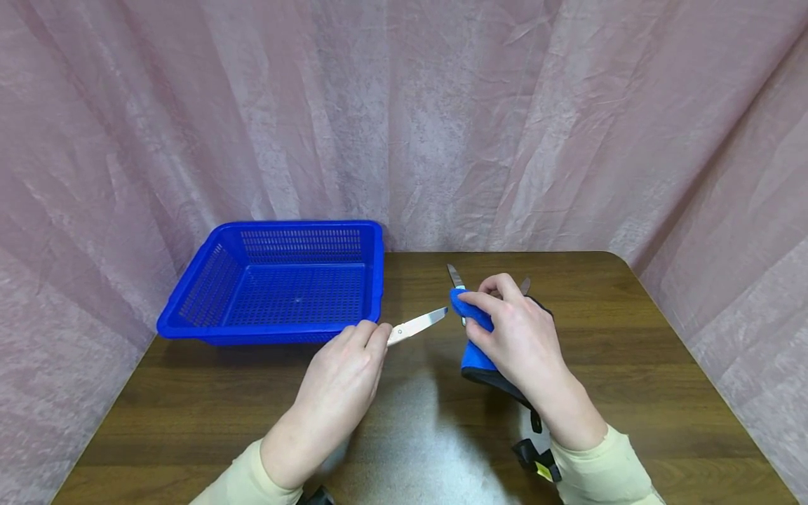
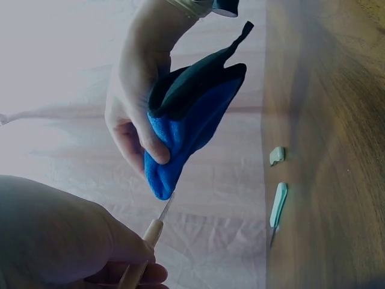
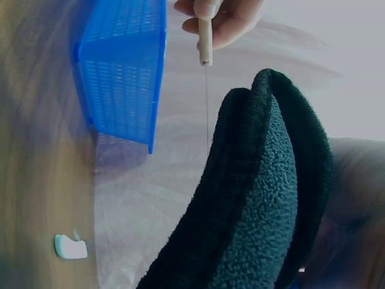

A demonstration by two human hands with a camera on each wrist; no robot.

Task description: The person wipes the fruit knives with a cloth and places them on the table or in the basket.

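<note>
My left hand (image 1: 346,370) grips the cream handle of a small knife (image 1: 413,327), its blade pointing right. In the left wrist view the blade tip is right at the lower end of a folded blue cloth (image 2: 180,132) with black edging. My right hand (image 1: 520,337) pinches this cloth (image 1: 477,356) between thumb and fingers, above the table. Behind the cloth lies a knife with a pale green handle (image 2: 279,205), its blade (image 1: 455,275) showing in the head view. Another pale green-handled piece (image 2: 277,156) lies near it, and a second blade (image 1: 525,285) shows behind my right hand.
A blue plastic basket (image 1: 271,331) with perforated sides stands at the left of the wooden table (image 1: 631,365), left of the knife. Pink curtains (image 1: 404,126) hang behind the table and to its sides. A dark strap (image 1: 535,459) sits at my right wrist.
</note>
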